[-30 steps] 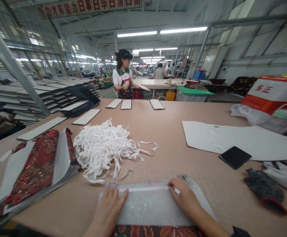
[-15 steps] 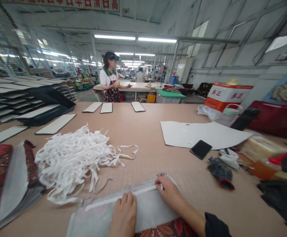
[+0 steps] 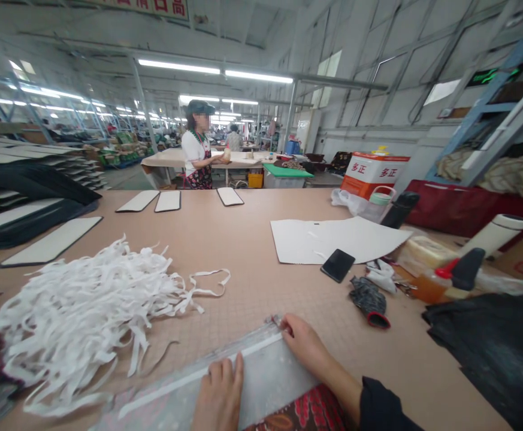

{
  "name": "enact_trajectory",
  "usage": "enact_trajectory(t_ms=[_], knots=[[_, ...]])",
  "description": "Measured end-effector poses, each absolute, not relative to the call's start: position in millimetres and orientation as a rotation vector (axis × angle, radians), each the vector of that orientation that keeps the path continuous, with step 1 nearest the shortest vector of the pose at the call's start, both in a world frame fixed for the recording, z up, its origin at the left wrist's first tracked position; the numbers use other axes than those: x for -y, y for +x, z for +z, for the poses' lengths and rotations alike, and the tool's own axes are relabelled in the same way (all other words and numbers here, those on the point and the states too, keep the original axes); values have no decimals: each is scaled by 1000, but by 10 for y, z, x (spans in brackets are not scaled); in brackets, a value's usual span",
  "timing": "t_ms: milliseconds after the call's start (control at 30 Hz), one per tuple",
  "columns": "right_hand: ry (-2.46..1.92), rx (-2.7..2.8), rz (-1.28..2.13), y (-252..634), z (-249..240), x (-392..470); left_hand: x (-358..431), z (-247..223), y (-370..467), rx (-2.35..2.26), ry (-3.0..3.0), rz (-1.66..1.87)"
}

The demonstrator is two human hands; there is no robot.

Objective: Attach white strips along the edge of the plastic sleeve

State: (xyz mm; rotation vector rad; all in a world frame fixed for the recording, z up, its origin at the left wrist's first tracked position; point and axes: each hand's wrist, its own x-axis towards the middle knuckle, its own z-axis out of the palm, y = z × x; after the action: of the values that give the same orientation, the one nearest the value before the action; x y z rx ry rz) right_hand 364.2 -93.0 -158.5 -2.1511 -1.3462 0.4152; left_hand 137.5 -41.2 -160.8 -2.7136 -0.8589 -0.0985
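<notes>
A grey-backed fabric piece (image 3: pixel 261 374) lies in front of me, its red-brown floral side showing at the lower edge. Along its far edge runs a narrow white strip (image 3: pixel 171 386). My left hand (image 3: pixel 218 392) rests flat on the fabric and strip near the middle, fingers stretched out. At the strip's right end, my right hand (image 3: pixel 305 344) has its fingertips pinched together on it, near the fabric's corner. Left of the fabric is a large tangled heap of white strips (image 3: pixel 81 311).
White dark-edged panels (image 3: pixel 52 242) lie along the table's left and far side. To the right are a white sheet (image 3: pixel 337 236), a phone (image 3: pixel 337 265), a dark sleeve-like piece (image 3: pixel 369 301), a bottle (image 3: pixel 495 236) and black cloth (image 3: pixel 490 347). A co-worker (image 3: pixel 198 146) stands beyond the table.
My view has turned to the right, so the table's things sit further left. Both hands keep nearly the same places on the fabric. The co-worker's hands have come together around a pale object.
</notes>
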Motion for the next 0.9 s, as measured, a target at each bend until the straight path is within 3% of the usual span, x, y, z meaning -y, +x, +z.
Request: enact_trajectory(t_ms=[300,533,667,767,900], knots=[[-2196,1233,548,3675,-1540,920,444,-1638,1421,928,-2691,-41],[-2254,1401,411,3688,-1510,909,434,-1690,1438,1001,-2746,-16],[-2311,1611,47,3437,-1494,928,467,-1612,1450,1043,-2781,-28],[-2086,1891,-104,3107,-1582,964,513,-1495,1463,1031,-2783,-20],[-1909,2048,-45,2994,-1716,1070,472,-1467,1271,1057,-2797,46]])
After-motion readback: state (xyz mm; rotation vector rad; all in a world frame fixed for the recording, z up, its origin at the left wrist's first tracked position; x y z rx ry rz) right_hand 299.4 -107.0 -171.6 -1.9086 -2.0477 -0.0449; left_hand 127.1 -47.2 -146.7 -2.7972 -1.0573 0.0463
